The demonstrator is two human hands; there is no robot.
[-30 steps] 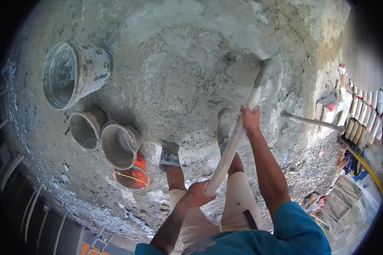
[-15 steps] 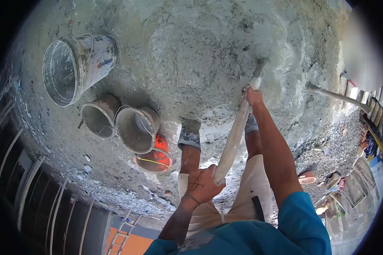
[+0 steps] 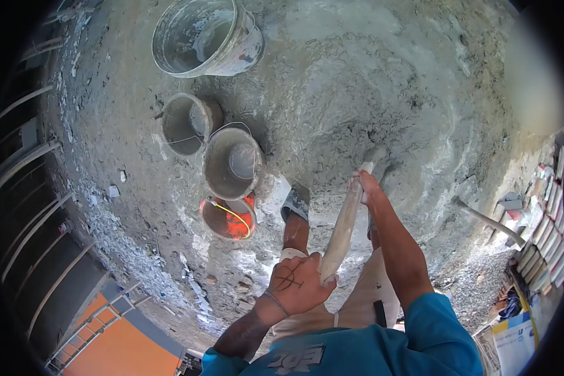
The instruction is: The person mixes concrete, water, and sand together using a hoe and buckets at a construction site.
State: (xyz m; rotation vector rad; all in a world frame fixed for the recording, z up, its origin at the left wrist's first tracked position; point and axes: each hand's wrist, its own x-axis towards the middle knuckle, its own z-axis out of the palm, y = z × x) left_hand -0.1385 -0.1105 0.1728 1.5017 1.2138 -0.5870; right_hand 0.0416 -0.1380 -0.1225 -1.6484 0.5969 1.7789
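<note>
My left hand (image 3: pixel 297 282) is closed round the near end of a long wooden-handled tool (image 3: pixel 341 232), just in front of my trousers. Farther along the same handle, my right hand (image 3: pixel 366 185) grips it close to the grey, mortar-coated head end. That end dips into wet grey mortar (image 3: pixel 338 113) spread over the ground, which hides the shape of the head. The handle slants away between my legs, with a boot (image 3: pixel 296 199) to its left.
On the left stand a large white bucket (image 3: pixel 247 53), two grey buckets (image 3: pixel 191 125) and an orange bucket (image 3: pixel 247 222). Another long-handled tool (image 3: pixel 489 219) lies at right, by stacked tiles (image 3: pixel 542 254). A ladder (image 3: pixel 88 335) is at lower left.
The view has turned, shifting the buckets right. The tool's head end and my right hand have come nearer to my feet. Both hands keep their hold.
</note>
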